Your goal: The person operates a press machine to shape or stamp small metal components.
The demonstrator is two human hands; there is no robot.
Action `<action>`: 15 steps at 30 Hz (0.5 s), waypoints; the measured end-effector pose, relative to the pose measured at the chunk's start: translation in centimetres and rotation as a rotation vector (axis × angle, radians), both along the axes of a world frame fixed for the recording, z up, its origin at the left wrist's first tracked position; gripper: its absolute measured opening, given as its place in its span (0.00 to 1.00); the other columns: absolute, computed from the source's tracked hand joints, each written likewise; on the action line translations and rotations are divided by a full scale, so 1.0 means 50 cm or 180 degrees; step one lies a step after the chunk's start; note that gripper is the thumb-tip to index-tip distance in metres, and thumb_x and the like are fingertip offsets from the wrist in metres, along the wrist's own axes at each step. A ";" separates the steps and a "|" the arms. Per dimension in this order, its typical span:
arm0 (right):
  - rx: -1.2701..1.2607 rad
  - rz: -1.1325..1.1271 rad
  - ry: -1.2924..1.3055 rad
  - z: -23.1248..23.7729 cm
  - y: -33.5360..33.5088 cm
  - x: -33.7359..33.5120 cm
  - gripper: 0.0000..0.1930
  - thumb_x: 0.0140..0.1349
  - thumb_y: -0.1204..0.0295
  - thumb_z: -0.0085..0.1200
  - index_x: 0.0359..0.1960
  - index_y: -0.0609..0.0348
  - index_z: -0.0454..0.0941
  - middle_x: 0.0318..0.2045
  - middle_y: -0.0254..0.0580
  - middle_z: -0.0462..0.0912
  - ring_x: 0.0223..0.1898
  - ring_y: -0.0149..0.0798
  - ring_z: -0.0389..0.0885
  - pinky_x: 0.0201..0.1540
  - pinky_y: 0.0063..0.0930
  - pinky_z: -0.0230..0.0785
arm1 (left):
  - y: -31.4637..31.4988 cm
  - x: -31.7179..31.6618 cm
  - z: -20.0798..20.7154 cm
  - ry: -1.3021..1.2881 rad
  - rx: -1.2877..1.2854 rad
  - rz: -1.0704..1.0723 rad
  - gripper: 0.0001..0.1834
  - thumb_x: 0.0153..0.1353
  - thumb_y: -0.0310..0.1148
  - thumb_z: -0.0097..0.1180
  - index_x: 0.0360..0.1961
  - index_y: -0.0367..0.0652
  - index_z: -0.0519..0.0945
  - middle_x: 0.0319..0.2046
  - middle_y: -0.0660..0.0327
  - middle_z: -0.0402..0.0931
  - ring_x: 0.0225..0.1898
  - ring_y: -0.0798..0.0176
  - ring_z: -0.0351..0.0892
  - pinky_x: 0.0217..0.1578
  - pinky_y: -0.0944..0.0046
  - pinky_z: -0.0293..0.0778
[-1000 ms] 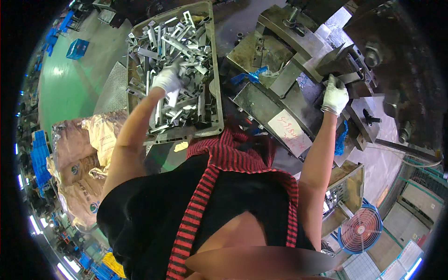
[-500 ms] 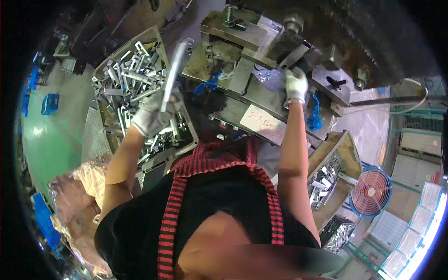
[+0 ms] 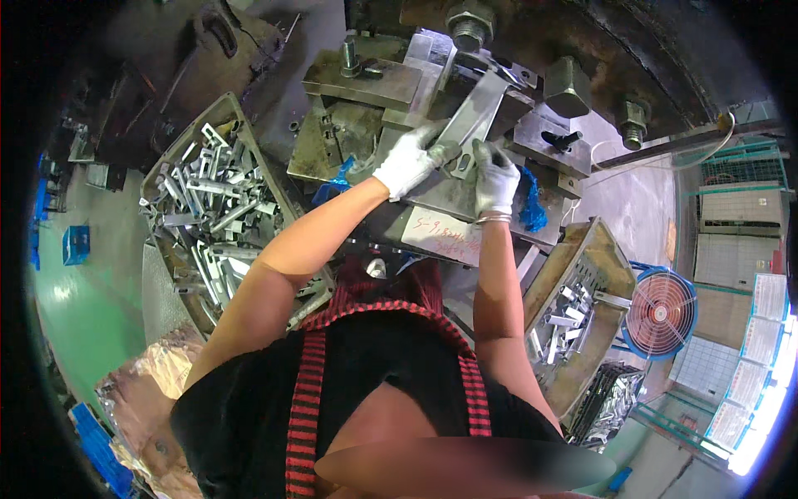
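In front of the press die block (image 3: 420, 187), a long flat silvery metal bracket (image 3: 475, 110) slants up and away, its slotted near end toward me. My left hand (image 3: 409, 165), in a white glove with dark fingertips, is closed around the bracket's left side. At the slotted end, my right hand (image 3: 497, 185), also gloved, has its fingers curled against the right edge; their tips are partly hidden. The bracket's far end lies over the die, below a large bolt (image 3: 470, 29).
A bin (image 3: 287, 204) heaped with metal pieces stands on the left. Another bin (image 3: 611, 241) with several small parts is at the right, beside a round fan (image 3: 661, 313). Blue rags (image 3: 532, 204) and a marked pale card (image 3: 440, 233) lie by the die.
My left hand has moved from the left bin to the die, carrying the metal bracket. My right hand has drawn slightly back and left and now meets it at the bracket.
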State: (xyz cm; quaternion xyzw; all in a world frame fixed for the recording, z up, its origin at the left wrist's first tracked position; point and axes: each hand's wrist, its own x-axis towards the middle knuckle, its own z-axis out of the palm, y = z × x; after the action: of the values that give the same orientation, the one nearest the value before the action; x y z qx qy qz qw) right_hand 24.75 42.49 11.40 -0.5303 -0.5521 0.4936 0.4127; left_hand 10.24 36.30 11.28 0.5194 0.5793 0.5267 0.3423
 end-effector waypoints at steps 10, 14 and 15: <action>0.0995 -0.0104 0.0802 -0.030 0.042 0.036 0.08 0.54 0.76 0.58 0.35 0.64 0.75 0.27 0.33 0.78 0.28 0.25 0.70 0.31 0.20 0.65 | 0.010 0.030 -0.012 -0.0901 0.0339 0.0316 0.19 0.61 0.36 0.51 0.51 0.39 0.72 0.37 0.59 0.77 0.37 0.67 0.73 0.41 0.66 0.69; 0.0372 -0.1638 0.0912 -0.080 0.042 0.244 0.12 0.59 0.67 0.54 0.38 0.64 0.76 0.34 0.39 0.79 0.33 0.30 0.73 0.38 0.22 0.67 | 0.045 0.064 -0.021 -0.0792 -0.0183 0.0449 0.17 0.61 0.33 0.50 0.50 0.40 0.72 0.30 0.62 0.76 0.27 0.70 0.73 0.29 0.68 0.71; 0.0229 -0.1987 0.1224 -0.087 0.033 0.313 0.15 0.60 0.63 0.53 0.40 0.62 0.76 0.35 0.41 0.79 0.33 0.31 0.74 0.37 0.23 0.69 | 0.055 0.073 -0.030 -0.1713 -0.0113 0.0203 0.16 0.61 0.31 0.50 0.49 0.40 0.72 0.27 0.64 0.76 0.24 0.73 0.72 0.25 0.70 0.70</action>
State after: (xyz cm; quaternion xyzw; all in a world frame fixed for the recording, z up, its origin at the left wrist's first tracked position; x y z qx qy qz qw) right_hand 40.39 44.13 7.04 -0.5559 -0.2930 0.4149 0.6580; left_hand 13.88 39.07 9.77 0.3361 0.4928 0.6461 0.4762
